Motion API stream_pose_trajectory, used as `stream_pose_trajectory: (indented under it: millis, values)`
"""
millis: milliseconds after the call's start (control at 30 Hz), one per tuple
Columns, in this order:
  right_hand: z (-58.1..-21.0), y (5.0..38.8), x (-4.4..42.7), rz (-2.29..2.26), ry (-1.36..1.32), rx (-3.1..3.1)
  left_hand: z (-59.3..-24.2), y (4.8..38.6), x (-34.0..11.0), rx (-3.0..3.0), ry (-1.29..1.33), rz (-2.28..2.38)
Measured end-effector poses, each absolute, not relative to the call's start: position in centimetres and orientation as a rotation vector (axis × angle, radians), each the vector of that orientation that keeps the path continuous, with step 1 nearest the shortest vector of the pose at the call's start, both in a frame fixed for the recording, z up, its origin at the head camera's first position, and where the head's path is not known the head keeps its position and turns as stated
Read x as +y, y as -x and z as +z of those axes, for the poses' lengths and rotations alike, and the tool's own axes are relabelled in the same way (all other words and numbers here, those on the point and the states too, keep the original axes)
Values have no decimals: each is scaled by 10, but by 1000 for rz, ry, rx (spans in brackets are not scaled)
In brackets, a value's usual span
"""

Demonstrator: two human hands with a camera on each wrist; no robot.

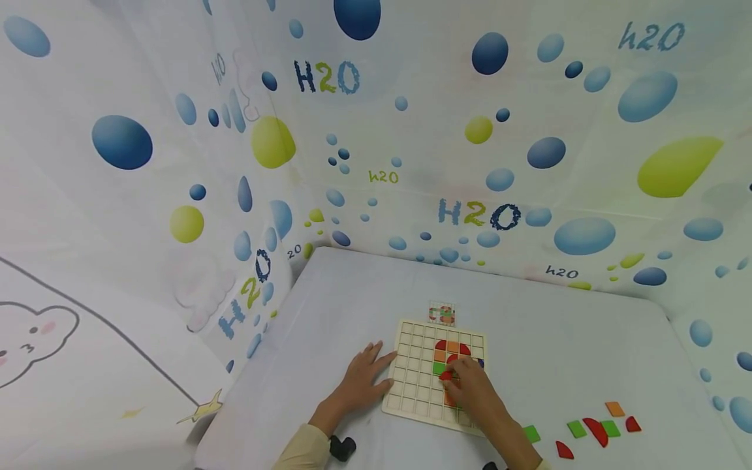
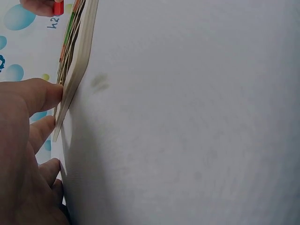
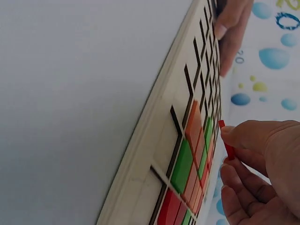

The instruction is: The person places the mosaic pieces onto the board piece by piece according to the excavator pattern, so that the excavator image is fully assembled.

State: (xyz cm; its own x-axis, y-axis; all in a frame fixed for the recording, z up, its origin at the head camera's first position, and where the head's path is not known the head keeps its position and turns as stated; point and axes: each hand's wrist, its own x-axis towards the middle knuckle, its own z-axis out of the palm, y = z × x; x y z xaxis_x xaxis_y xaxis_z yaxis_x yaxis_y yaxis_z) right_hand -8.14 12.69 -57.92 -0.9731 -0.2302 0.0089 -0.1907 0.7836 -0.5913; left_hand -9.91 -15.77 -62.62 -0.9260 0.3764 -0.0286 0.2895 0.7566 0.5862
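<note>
A pale wooden grid board [image 1: 411,372] lies on the white table, with red, orange and green tiles set in cells on its right half. My left hand [image 1: 361,380] rests at the board's left edge, fingers spread; in the left wrist view the thumb [image 2: 44,96] touches the rim. My right hand [image 1: 474,391] is over the tiles and hides some of them. Between its thumb and fingers it pinches a small red tile [image 3: 228,140], held above the board in the right wrist view. A small patterned card [image 1: 442,313] lies just beyond the board's far edge.
Loose tiles lie to the right of the board, among them a red half-circle [image 1: 596,431], an orange square [image 1: 614,408] and a green square [image 1: 531,433]. A black object [image 1: 343,448] is by my left wrist. Printed sheeting [image 1: 399,137] rises behind the table.
</note>
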Motion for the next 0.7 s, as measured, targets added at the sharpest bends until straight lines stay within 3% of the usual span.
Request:
stream_pose_trajectory:
  millis: [700]
  values:
    - [-586, 76, 115, -767, 546, 2987, -626, 98, -158, 2805, -542, 914]
